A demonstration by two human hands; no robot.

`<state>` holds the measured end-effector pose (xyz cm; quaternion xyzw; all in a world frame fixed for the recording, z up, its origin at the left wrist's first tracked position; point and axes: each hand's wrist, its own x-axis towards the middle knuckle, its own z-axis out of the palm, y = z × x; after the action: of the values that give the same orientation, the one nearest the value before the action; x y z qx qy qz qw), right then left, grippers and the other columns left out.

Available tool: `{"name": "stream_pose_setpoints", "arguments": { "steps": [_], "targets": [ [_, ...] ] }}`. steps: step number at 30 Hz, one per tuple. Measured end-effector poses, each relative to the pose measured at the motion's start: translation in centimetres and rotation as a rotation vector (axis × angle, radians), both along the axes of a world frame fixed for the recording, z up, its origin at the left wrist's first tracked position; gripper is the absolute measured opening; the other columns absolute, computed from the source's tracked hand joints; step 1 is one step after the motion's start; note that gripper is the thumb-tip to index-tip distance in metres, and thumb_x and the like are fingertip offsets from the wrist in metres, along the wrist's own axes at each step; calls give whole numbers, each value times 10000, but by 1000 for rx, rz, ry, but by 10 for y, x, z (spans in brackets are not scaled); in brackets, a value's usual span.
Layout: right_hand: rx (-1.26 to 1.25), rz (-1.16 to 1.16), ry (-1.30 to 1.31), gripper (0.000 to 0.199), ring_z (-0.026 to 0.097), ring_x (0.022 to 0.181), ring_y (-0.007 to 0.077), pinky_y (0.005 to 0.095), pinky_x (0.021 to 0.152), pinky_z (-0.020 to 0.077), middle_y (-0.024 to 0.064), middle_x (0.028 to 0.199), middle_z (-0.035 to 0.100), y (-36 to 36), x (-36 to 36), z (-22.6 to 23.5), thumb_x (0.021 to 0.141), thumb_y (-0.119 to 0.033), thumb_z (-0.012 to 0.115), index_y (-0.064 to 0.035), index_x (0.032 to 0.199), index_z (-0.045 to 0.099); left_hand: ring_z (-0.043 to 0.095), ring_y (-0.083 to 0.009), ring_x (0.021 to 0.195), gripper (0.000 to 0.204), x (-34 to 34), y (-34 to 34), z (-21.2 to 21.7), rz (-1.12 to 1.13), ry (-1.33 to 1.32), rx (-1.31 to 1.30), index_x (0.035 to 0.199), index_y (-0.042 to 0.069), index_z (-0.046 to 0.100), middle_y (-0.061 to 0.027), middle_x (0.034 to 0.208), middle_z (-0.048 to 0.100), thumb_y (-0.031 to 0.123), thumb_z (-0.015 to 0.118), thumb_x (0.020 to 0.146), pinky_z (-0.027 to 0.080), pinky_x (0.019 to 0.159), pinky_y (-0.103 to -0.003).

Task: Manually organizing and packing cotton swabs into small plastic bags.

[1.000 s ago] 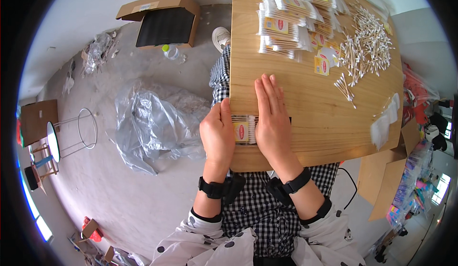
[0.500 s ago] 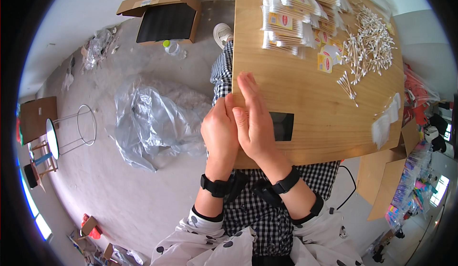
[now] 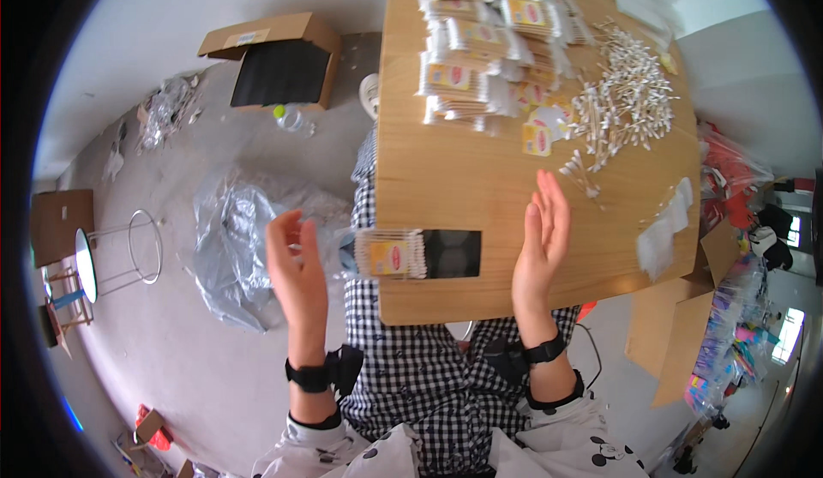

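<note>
A small clear packet of cotton swabs with a yellow and red label [image 3: 391,254] lies at the left edge of the wooden table [image 3: 446,182], beside a black rectangular pad [image 3: 452,253]. My left hand [image 3: 296,265] is raised off the table's left side, fingers apart and holding nothing, a short way from the packet. My right hand [image 3: 542,242] stands edge-on above the table to the right of the pad, also open and holding nothing. Stacks of similar filled packets [image 3: 476,45] sit at the far end, with a heap of loose cotton swabs [image 3: 621,96] to their right.
White plastic sleeves [image 3: 662,231] lie near the table's right edge. On the floor are an open cardboard box [image 3: 279,62], a plastic bottle [image 3: 291,119], a crumpled clear plastic sheet [image 3: 236,251] and a wire stool [image 3: 120,251]. Flat cardboard [image 3: 677,345] leans at the right.
My hands were together over the packet at the table's near edge. They have lifted and parted, the left swinging out past the table's left side, the right moving right, leaving the packet beside the pad.
</note>
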<state>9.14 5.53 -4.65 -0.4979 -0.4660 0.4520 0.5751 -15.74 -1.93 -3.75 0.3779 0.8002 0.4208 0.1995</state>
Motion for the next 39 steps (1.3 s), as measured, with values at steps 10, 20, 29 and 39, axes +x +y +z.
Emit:
{"name": "stream_pose_setpoints", "arguments": {
  "steps": [10,20,29,39],
  "targets": [
    [259,283,-1151,562,361,1389,392,548,1156,245,160,1431,477,50,44,11,913,-71,599,-32,1431,384,608,-206,879,320,108,17,54,-604,-37,132,1147,9,589,-103,991,622,-61,646,839,481,766,-308],
    [259,53,-1059,281,572,977,325,424,864,451,114,1049,651,39,138,16,807,-26,694,-55,1085,659,631,-295,956,402,158,45,54,-872,19,73,1186,8,576,-141,1102,626,-17,697,804,523,815,-374],
    [204,293,-1080,411,583,994,292,413,881,469,90,1099,614,48,142,33,753,19,684,-110,1143,659,554,-279,1159,534,193,93,14,-1050,478,203,1272,81,597,-110,1272,576,21,684,749,484,931,-433],
    [653,352,-1473,416,529,1166,268,420,989,439,61,1250,562,141,143,36,807,-54,617,-141,1212,654,602,-252,1032,411,192,83,10,-1032,411,229,1105,74,694,-61,1114,631,2,646,703,508,868,-392]
  ]
}}
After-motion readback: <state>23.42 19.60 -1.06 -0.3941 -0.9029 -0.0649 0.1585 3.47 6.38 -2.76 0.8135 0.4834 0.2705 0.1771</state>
